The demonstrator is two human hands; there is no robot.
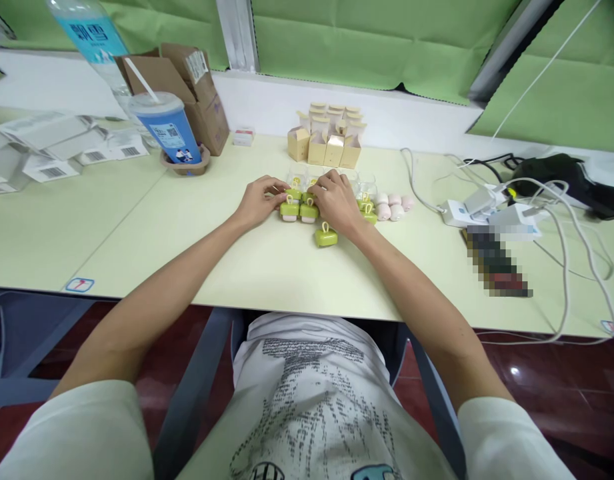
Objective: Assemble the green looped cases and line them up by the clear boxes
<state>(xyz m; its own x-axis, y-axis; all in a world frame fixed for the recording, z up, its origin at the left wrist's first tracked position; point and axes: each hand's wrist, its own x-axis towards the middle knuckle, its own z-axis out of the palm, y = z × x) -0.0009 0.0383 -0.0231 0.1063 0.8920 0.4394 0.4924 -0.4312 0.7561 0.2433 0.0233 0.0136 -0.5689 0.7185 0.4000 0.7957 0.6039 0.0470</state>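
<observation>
Both my arms reach out over a pale green table (137, 233). My left hand (258, 199) and my right hand (335, 199) meet over a cluster of small green cases with yellow loops (299, 210). Fingers of both hands are curled and pinch at the cases in the back row; exactly which one each holds is hidden. One green case (326, 236) sits apart, nearer to me, just below my right hand. More green cases (368, 212) and several pink rounded cases (394, 205) lie to the right of my right hand.
Small cream-and-gold boxes (327, 137) stand behind the hands. A blue paper cup with a straw (167, 133), a cardboard box (197, 93) and white labelled cartons (51, 150) are at left. A power strip, chargers and cables (491, 210) crowd the right.
</observation>
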